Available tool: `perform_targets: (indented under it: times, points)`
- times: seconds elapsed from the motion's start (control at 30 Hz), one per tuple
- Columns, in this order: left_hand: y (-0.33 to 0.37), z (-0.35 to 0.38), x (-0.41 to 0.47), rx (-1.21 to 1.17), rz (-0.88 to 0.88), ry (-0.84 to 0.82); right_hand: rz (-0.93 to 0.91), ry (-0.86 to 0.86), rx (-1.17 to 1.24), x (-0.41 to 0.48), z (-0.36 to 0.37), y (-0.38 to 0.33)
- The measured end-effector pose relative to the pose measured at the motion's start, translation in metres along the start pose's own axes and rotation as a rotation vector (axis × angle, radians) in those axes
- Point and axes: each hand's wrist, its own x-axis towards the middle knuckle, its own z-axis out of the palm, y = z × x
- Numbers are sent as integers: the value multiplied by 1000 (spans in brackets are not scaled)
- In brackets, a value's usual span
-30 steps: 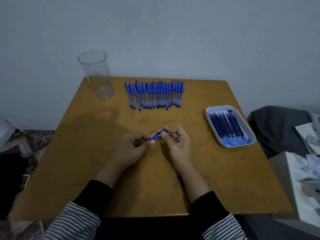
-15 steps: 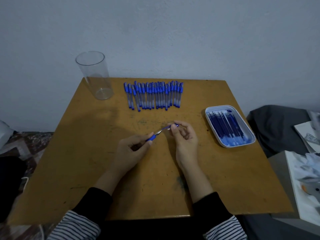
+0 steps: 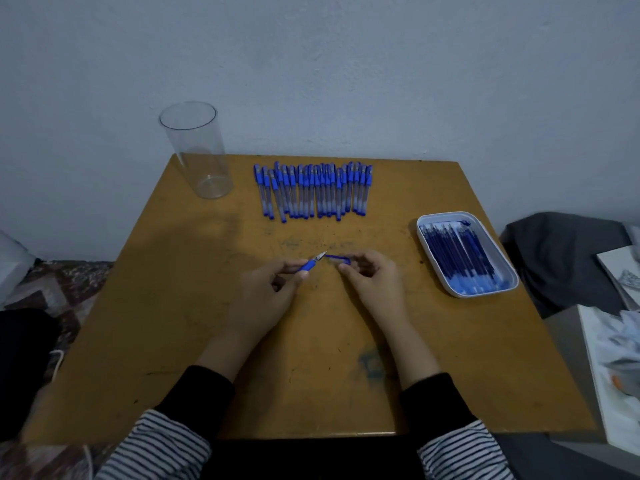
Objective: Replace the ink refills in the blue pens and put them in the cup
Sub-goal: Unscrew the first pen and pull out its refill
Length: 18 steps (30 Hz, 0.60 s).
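Pale grey wall behind, and under my hands a worn yellow-brown table (image 3: 450,358), hard, flat and smeared with old ink, where I judge a round pen would roll easily. Dark cloth and papers lie off its right side.

My left grip (image 3: 266,289) pinches the front section (image 3: 309,266) of a pen between thumb and forefinger, with the metal tip pointing up and away, just above the table. My right grip (image 3: 374,277) has its fingers curled round a thin blue piece (image 3: 341,260) just beside that tip. I cannot tell whether it is a cap or a refill.

These 2 parts should be very light, stiff and smooth. I would hold the section by its blue sleeve and keep off the inky tip.

The refills (image 3: 464,258) in the white tray (image 3: 485,293) at my right look thin enough to bend, so I would take each near its end and feed it in straight.

The row of pens (image 3: 313,192) waits at the far edge. The clear cup (image 3: 197,150) stands at the far left corner, tall and probably easy to tip, with no pen in it yet.
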Motion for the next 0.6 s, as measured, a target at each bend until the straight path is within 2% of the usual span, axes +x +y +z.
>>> perform_targets:
  times: [0.13, 0.33, 0.47, 0.6]
  points:
    - [0, -3, 1, 232, 112, 75, -85, 27, -98, 0, 2, 2]
    - [-9, -1, -6, 251, 284, 88, -114, 12, -83, -4, 0, 1]
    - [-10, -3, -10, 253, 333, 60, -208, 61, 17, -16, -2, -9]
    - [-12, -1, -15, 317, 409, 71, -156, 23, 147, -34, 6, -21]
